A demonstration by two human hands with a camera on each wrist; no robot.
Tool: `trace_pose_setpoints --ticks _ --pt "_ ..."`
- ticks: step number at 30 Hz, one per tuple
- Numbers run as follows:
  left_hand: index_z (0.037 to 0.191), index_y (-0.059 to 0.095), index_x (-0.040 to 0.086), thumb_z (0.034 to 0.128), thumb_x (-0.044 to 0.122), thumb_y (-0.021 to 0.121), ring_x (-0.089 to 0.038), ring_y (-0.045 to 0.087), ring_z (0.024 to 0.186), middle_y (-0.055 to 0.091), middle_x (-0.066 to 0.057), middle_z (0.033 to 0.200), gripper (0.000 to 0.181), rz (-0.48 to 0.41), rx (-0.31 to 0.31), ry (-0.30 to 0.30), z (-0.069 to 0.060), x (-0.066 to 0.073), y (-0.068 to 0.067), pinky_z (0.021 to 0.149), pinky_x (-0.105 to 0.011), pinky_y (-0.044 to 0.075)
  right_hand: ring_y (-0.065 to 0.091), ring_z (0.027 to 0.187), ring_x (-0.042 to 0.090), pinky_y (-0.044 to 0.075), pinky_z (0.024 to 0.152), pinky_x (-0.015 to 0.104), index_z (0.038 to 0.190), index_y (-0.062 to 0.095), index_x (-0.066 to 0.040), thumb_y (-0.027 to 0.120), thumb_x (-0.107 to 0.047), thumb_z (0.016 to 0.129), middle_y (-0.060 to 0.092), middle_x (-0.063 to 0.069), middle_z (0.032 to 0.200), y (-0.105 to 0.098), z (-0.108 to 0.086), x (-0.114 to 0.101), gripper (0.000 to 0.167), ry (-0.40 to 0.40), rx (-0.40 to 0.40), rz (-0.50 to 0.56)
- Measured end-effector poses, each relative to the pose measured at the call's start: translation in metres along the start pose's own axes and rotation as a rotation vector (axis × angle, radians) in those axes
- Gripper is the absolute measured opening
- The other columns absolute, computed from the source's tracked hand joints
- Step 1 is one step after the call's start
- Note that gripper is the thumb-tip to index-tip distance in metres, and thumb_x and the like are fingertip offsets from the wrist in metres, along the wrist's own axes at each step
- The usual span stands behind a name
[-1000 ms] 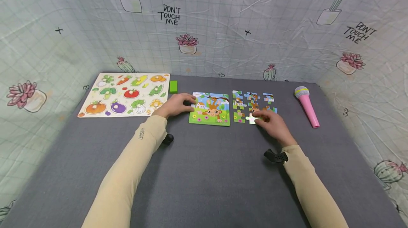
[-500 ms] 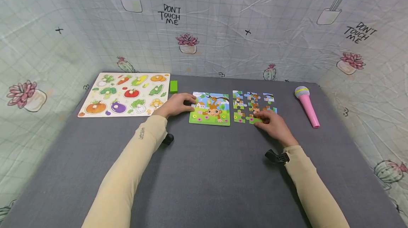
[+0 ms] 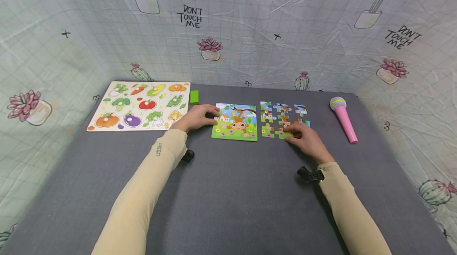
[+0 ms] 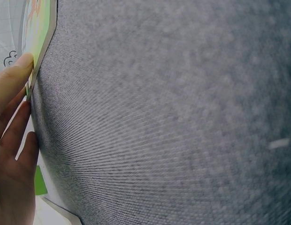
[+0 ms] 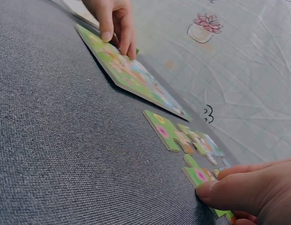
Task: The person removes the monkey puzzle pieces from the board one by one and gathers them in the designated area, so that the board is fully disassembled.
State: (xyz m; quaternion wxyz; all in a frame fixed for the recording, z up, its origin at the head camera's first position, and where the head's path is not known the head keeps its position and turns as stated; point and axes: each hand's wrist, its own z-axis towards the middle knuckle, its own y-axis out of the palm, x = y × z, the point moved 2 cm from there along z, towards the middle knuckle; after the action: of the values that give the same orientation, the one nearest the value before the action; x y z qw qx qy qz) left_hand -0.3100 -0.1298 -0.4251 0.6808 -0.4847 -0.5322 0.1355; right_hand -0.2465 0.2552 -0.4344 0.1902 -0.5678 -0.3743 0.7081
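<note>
My left hand holds the left edge of a square picture board with a monkey on it. Its thumb lies on the board's face and its fingers meet the edge, as the left wrist view shows. To the right, my right hand pinches a green jigsaw piece with a pink flower. That piece lies in the bottom row, beside a corner piece with small gaps around it. Several other jigsaw pieces of a monkey picture are laid in rows; my fingers cover some of them.
A white board of vegetable shapes lies at the back left, with a small green block next to it. A pink toy microphone lies on the right. Grey cloth covers the table; a patterned curtain hangs behind.
The piece at my right fingers shone white a second ago; now its green face shows and it lies flat. My right hand shifted slightly right, and my left hand stayed still.
</note>
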Motion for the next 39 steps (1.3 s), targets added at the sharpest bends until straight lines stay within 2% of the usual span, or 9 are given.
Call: trace_pose_setpoints --ticks 7,12,15,21,29,34,39 --pt "0.125 0.067 0.004 0.0916 0.021 0.070 -0.029 0.041 0.136 0.053 -0.010 0.141 0.037 -0.008 0.000 -0.001 0.000 0.002 0.000 0.115 -0.042 0.032 0.062 0.094 0.028 0.052 0.081 0.043 0.115 0.069 -0.005 0.071 -0.013 0.091 0.063 0.012 0.108 -0.001 0.003 -0.007 0.025 -0.020 0.034 -0.020" --pt "0.124 0.067 0.004 0.0916 0.022 0.070 -0.028 0.042 0.137 0.053 -0.010 0.142 0.037 -0.013 0.006 -0.004 0.000 0.002 0.000 0.115 -0.042 0.032 0.061 0.099 0.032 0.053 0.080 0.045 0.120 0.067 -0.004 0.066 -0.018 0.095 0.060 0.016 0.114 0.004 0.010 -0.028 0.029 0.003 0.024 0.013" --pt "0.124 0.068 0.004 0.0914 0.021 0.071 -0.029 0.042 0.136 0.053 -0.010 0.141 0.037 -0.018 0.013 0.000 0.000 0.001 0.001 0.115 -0.041 0.032 0.062 0.105 0.033 0.055 0.082 0.045 0.125 0.064 -0.004 0.065 -0.019 0.096 0.061 0.016 0.118 0.011 0.017 -0.045 0.033 0.024 -0.006 0.066" --pt "0.123 0.068 0.004 0.0913 0.021 0.071 -0.029 0.042 0.136 0.053 -0.011 0.141 0.037 -0.020 0.015 -0.001 0.000 0.001 0.002 0.114 -0.041 0.033 0.063 0.107 0.032 0.055 0.079 0.042 0.130 0.062 -0.004 0.064 -0.018 0.097 0.064 0.014 0.117 0.031 0.032 -0.070 0.036 0.030 -0.050 0.139" --pt "0.123 0.068 0.005 0.0912 0.021 0.071 -0.029 0.042 0.136 0.053 -0.010 0.142 0.036 -0.030 0.017 -0.008 -0.001 0.001 0.002 0.115 -0.042 0.032 0.060 0.095 0.026 0.047 0.068 0.036 0.129 0.063 -0.005 0.064 -0.020 0.097 0.066 0.011 0.105 0.056 0.045 -0.087 0.035 0.032 -0.083 0.203" --pt "0.124 0.068 0.005 0.0911 0.021 0.071 -0.029 0.041 0.137 0.053 -0.010 0.142 0.037 -0.040 0.022 -0.007 0.000 -0.001 0.002 0.115 -0.042 0.032 0.060 0.089 0.023 0.048 0.068 0.035 0.125 0.065 -0.005 0.067 -0.019 0.095 0.066 0.010 0.102 0.067 0.047 -0.086 0.033 0.039 -0.086 0.160" --pt "0.124 0.068 0.006 0.0912 0.022 0.071 -0.028 0.041 0.137 0.053 -0.009 0.142 0.037 -0.053 0.027 -0.020 -0.001 -0.002 0.002 0.115 -0.042 0.032 0.062 0.095 0.026 0.052 0.078 0.040 0.121 0.068 -0.004 0.071 -0.017 0.091 0.065 0.013 0.106 0.071 0.046 -0.087 0.033 0.010 -0.060 0.100"
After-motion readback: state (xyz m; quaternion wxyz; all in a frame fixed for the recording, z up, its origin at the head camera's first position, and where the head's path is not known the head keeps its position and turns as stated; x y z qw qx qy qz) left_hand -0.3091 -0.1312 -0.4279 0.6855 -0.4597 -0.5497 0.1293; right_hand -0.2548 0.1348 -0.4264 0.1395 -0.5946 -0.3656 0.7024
